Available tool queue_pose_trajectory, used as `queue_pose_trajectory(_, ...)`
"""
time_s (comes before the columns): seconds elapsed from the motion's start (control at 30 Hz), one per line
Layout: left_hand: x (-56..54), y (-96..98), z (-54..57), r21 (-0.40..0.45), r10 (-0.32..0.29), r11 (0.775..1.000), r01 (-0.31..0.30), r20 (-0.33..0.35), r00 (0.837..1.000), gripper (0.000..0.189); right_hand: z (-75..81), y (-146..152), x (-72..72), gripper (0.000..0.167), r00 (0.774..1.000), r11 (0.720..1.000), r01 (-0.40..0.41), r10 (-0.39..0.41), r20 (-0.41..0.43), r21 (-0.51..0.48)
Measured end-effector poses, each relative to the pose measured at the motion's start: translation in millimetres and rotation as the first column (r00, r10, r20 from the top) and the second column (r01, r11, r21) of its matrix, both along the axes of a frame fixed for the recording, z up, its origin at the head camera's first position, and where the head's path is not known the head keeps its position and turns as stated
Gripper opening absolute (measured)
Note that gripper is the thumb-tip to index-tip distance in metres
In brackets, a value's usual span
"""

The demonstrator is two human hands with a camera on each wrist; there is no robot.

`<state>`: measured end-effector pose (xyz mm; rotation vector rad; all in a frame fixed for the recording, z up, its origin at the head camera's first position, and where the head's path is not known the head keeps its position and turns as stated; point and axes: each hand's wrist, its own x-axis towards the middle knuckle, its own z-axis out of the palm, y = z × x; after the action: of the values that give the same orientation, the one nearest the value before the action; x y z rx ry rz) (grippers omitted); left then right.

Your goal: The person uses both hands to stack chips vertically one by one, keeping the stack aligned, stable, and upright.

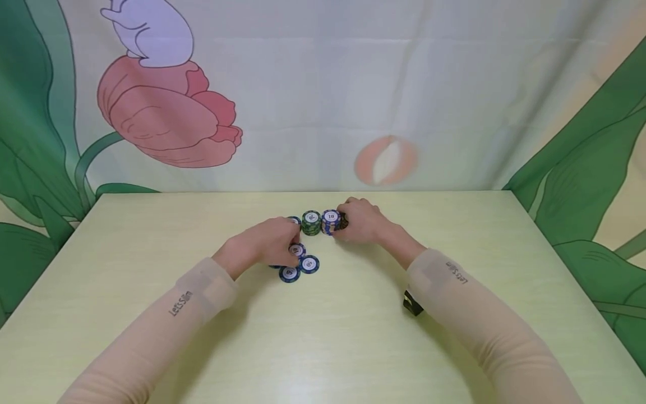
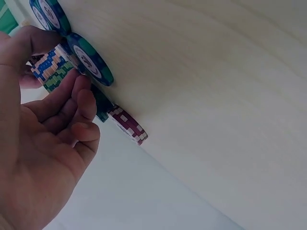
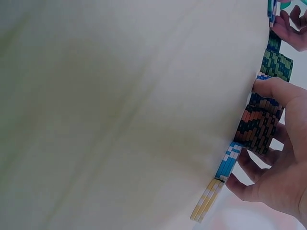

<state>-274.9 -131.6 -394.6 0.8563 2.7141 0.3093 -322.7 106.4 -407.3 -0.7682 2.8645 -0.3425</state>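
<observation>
My left hand (image 1: 270, 241) pinches a purple-and-white poker chip (image 1: 297, 249) marked 10 between thumb and fingers. Two blue chips, a front one (image 1: 290, 274) and a right one (image 1: 309, 264), lie flat below it. Beyond that hand stand a green chip stack (image 1: 311, 223) and a blue stack (image 1: 331, 220) with 10 on top. My right hand (image 1: 360, 221) grips at the stacks' right end: in the right wrist view its thumb lies against the blue stack and its fingers curl behind an orange-and-black stack (image 3: 256, 128). The left palm (image 2: 53, 158) faces its wrist camera.
Past the orange-and-black stack, a low light-blue stack (image 3: 227, 162) and a short yellow stack (image 3: 207, 199) continue the row. A low red-and-white stack (image 2: 128, 125) sits at the row's other end. A small black object (image 1: 413, 303) shows by the right sleeve. A printed curtain (image 1: 303, 112) hangs behind the table (image 1: 323, 348).
</observation>
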Motion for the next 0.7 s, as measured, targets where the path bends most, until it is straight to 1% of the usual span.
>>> queue_pose_trajectory(0.17,-0.9,-0.1,1.3,0.022,0.025,0.999,-0.025,0.018,1.000,0.021,-1.6,0,0.6,0.061,1.000,1.000,0.002,-0.002,-0.008,-0.003)
queue_pose_trajectory(0.23,-1.3,0.0,3.4,0.038,0.023,0.999,-0.024,0.019,1.000,0.021,-1.9,0,0.7,0.061,1.000,1.000,0.001,-0.001,-0.011,-0.003)
queue_pose_trajectory(0.37,-1.5,0.9,8.8,0.067,0.013,0.998,-0.013,0.001,1.000,0.028,-3.1,1,-0.1,0.060,1.000,1.000,-0.005,0.005,-0.021,-0.005)
queue_pose_trajectory(0.53,-0.2,5.4,17.4,0.108,0.010,0.994,-0.004,-0.057,0.998,0.031,-3.0,1,-0.1,0.056,0.999,1.000,-0.015,0.015,-0.030,-0.018)
queue_pose_trajectory(0.7,-2.7,12.1,18.8,0.142,0.011,0.990,0.007,-0.127,0.992,0.031,-2.0,1,0.0,0.057,1.000,1.000,-0.017,0.017,-0.025,-0.019)
